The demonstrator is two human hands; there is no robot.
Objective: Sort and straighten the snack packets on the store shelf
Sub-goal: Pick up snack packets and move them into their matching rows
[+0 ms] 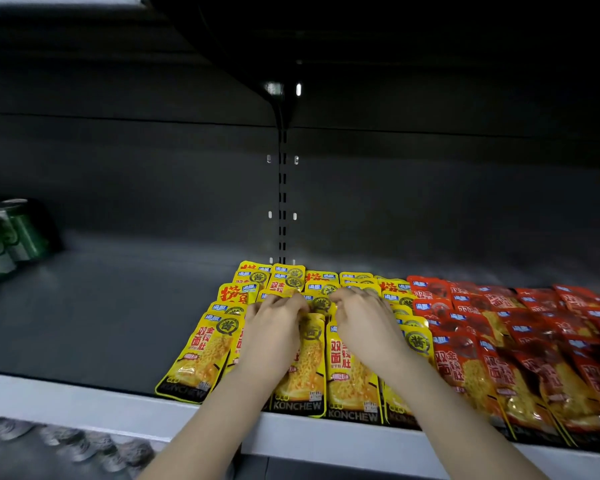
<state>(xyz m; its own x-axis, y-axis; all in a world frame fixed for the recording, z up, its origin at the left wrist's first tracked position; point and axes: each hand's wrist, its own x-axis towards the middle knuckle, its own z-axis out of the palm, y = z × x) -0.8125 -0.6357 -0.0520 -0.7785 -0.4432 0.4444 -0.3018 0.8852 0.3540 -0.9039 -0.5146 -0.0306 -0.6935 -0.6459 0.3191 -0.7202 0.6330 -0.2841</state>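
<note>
— What is the surface like?

— A dark grey shelf [101,323] with a pale front edge [84,407]. Behind it is a dark back panel [153,174], and a slotted upright [282,202] runs up the middle. The light is dim. At the far left stand green cans [7,233]. On the level below, near left, some can tops [84,445] show, blurred.

— And the snacks?

— The yellow packets [201,355] lie flat in overlapping rows from the near edge to the back, around the middle of the shelf. The red packets [499,341] lie touching them on the right, in the same kind of rows.

— Where are the hands?

— Both are over the yellow packets. The left hand [271,327] and the right hand [364,323] sit side by side, just apart, knuckles up. Their fingers curl down, with the tips among the middle rows. One yellow packet shows between the two sets of fingertips.

— Are they gripping it?

— I cannot tell. The fingertips are tucked under and blurred, so whether they pinch a packet or only press on it is hidden.
</note>
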